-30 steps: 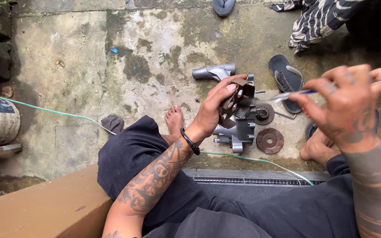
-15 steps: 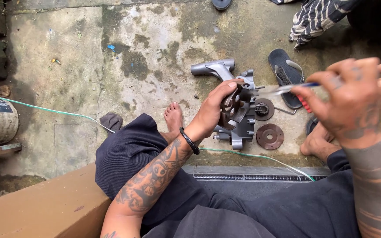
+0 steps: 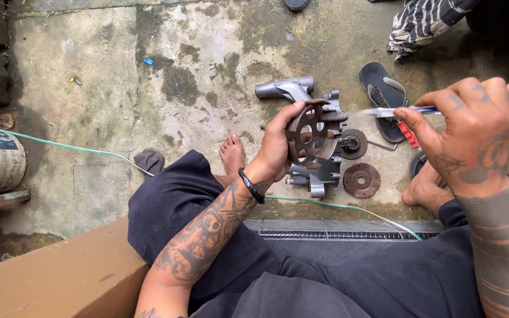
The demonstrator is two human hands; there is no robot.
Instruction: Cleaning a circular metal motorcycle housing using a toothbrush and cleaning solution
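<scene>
The left hand [image 3: 278, 147] is closed around the rim of a rusty brown disc with round holes [image 3: 307, 136], holding it upright above the grey metal housing [image 3: 319, 168] on the concrete floor [image 3: 119, 106]. The right hand [image 3: 472, 135], raised on the right, pinches a slim blue-and-silver tool [image 3: 393, 111] between thumb and fingertips, its tip pointing left toward the disc but not touching it. A smaller rusty disc [image 3: 361, 180] lies just right of the housing, a dark sandal [image 3: 382, 94] farther off.
</scene>
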